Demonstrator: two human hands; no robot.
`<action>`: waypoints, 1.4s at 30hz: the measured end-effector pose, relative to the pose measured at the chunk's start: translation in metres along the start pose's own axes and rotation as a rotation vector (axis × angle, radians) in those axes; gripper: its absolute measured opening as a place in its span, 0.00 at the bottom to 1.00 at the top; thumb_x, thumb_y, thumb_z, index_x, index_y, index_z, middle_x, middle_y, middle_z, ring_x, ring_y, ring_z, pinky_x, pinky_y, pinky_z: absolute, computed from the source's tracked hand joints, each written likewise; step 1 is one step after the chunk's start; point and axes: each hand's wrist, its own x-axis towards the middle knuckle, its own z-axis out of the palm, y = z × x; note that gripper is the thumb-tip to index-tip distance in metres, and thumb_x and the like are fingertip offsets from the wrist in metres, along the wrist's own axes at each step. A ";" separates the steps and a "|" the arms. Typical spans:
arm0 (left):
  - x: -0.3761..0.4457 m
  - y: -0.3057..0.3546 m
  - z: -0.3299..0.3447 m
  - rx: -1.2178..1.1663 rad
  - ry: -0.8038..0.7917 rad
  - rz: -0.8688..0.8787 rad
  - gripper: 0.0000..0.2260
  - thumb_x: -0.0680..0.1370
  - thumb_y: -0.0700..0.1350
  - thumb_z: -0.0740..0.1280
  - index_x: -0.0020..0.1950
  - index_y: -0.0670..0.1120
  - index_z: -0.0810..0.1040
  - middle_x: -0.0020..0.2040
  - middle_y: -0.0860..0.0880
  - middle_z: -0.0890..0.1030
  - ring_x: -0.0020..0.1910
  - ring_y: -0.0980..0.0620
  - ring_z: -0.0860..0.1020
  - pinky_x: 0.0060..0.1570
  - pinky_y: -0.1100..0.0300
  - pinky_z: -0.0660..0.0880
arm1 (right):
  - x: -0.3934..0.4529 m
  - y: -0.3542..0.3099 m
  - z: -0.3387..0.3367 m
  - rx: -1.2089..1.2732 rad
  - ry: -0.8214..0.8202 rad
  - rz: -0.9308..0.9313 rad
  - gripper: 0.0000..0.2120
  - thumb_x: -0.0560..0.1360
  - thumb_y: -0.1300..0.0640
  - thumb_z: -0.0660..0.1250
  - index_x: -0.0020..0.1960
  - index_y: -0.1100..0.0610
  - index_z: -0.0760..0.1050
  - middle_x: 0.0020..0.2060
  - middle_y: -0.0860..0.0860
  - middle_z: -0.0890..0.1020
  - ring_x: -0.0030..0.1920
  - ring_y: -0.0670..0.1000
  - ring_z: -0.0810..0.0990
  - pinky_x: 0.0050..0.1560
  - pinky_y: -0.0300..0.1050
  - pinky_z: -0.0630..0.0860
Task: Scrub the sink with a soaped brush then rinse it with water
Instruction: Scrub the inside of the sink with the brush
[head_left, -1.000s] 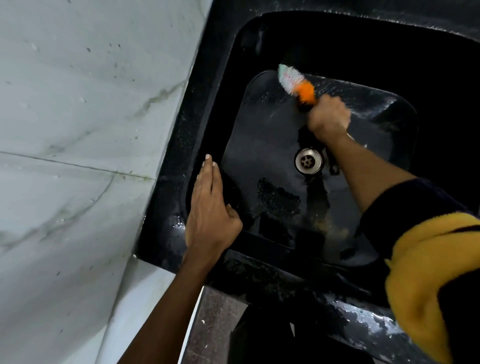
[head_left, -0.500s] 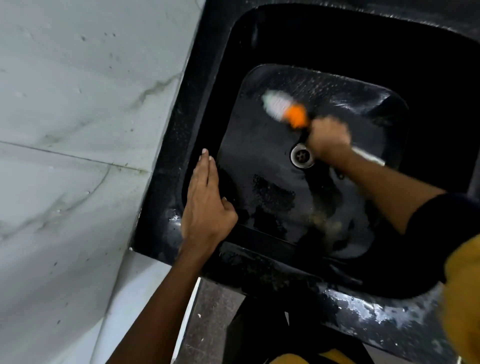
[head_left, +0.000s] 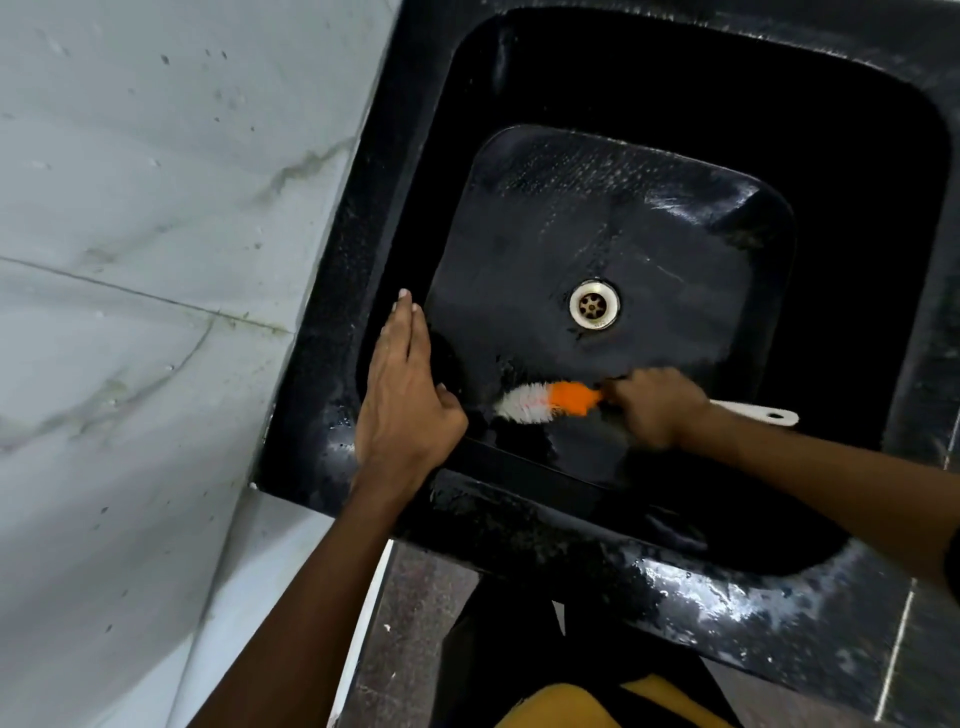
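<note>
Gripping the brush (head_left: 550, 401) by its handle, the right hand (head_left: 655, 408) is closed in a fist low in the black sink (head_left: 857, 260), right of frame centre, bristles pointing left on the basin floor below the drain (head_left: 594, 304). The left hand (head_left: 405, 395) lies flat and open on the sink's left rim, holding nothing, beside the marble wall (head_left: 130, 260).

No text, label, brand, number or sign can be read anywhere in the head view; every surface shown is unmarked.
</note>
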 end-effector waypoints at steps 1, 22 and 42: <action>0.000 0.000 0.000 0.001 -0.002 0.007 0.40 0.72 0.38 0.65 0.81 0.41 0.51 0.82 0.51 0.47 0.81 0.51 0.50 0.76 0.51 0.61 | 0.002 0.007 -0.004 -0.037 0.024 0.015 0.17 0.77 0.41 0.59 0.58 0.49 0.77 0.52 0.55 0.82 0.53 0.58 0.81 0.51 0.47 0.74; -0.001 0.000 0.001 0.014 -0.011 0.018 0.39 0.72 0.39 0.64 0.81 0.41 0.52 0.82 0.50 0.48 0.81 0.51 0.50 0.77 0.51 0.59 | -0.014 -0.003 -0.004 -0.095 -0.100 -0.077 0.15 0.75 0.44 0.62 0.52 0.53 0.79 0.50 0.55 0.82 0.50 0.58 0.81 0.47 0.46 0.74; 0.001 0.000 0.000 -0.020 -0.031 -0.021 0.39 0.72 0.39 0.62 0.81 0.41 0.51 0.82 0.51 0.48 0.81 0.52 0.50 0.77 0.51 0.59 | 0.029 -0.065 -0.023 0.000 -0.071 -0.080 0.12 0.75 0.50 0.62 0.53 0.55 0.78 0.52 0.58 0.82 0.52 0.59 0.81 0.50 0.48 0.76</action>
